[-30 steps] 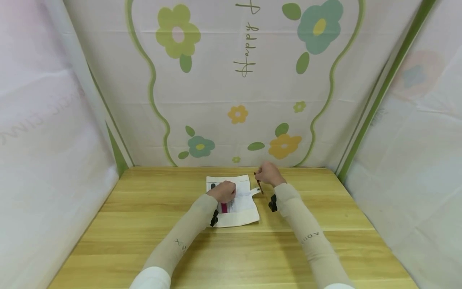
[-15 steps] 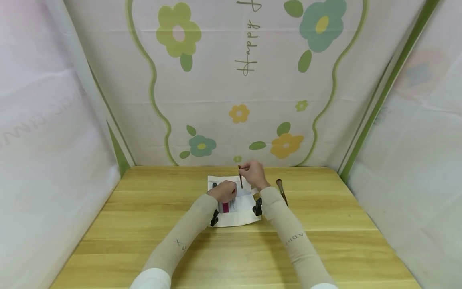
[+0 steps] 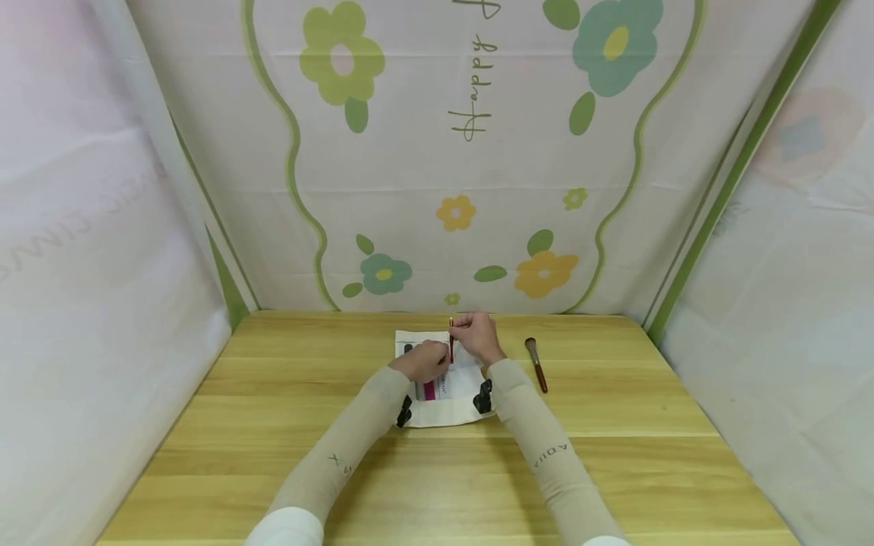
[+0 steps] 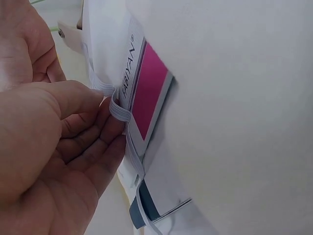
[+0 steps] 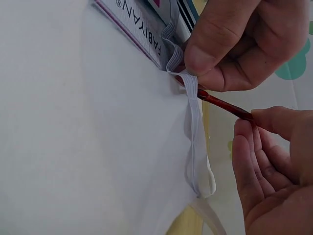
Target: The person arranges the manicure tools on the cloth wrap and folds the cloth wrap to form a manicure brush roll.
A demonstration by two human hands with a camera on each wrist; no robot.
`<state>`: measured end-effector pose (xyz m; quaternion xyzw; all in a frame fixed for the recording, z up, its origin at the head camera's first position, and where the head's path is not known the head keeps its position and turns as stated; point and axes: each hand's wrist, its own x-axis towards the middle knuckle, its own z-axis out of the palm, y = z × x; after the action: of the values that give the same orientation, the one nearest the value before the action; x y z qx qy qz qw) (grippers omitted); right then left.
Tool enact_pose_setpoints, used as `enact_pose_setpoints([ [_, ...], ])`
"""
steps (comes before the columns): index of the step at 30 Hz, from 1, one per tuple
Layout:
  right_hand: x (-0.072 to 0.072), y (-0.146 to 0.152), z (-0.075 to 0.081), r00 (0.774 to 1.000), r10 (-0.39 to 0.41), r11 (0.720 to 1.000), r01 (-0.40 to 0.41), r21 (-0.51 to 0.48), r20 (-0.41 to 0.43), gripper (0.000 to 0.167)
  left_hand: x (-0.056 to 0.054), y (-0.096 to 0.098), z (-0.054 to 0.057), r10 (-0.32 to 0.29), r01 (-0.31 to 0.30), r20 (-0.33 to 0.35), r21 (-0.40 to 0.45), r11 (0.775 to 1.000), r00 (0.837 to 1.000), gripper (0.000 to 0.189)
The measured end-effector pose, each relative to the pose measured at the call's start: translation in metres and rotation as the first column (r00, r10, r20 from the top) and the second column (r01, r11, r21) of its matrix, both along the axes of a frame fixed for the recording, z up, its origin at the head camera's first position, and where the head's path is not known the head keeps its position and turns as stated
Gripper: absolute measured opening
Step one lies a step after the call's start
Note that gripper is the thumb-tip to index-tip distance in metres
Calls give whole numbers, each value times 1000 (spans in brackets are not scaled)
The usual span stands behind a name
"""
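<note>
An off-white cloth brush case lies spread on the table, with a white elastic band stitched across it in loops. My left hand pinches that band between thumb and fingers, lifting a loop. My right hand pinches a slim makeup brush by its red-brown handle. In the right wrist view, the brush's far end passes behind the band beside my left fingertips, so its head is hidden. A card printed FABIYAN with a magenta panel is tucked behind the band.
A larger makeup brush with a dark handle lies on the wooden table, right of the case. A dark item also sits under the band. A flower-printed cloth wall rises behind the table's far edge.
My right hand has carried the slim brush leftward, from beside the case to the elastic band. The larger brush has come into view from behind my right arm. My left hand has stayed put.
</note>
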<state>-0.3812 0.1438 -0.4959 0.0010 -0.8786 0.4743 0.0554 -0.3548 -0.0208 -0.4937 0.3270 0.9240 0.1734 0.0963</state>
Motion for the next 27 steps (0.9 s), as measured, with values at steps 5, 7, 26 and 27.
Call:
enact_pose_setpoints([
  [5,4,1,1,999,30,999,-31,18,40,7,1,0,1,-3,3,-3,9,1000,1000,33],
  [7,5,2,2,998,41,998,-44,42,55,8,2,1,1,-4,4,-4,16,1000,1000,33],
  [26,12,4,10,957,90,978,-138,158,277,13,5,3,1,37,-38,20,58,998,999,36],
  [27,13,4,10,956,90,977,-140,164,279,13,5,3,1,45,-47,24,61,997,999,35],
])
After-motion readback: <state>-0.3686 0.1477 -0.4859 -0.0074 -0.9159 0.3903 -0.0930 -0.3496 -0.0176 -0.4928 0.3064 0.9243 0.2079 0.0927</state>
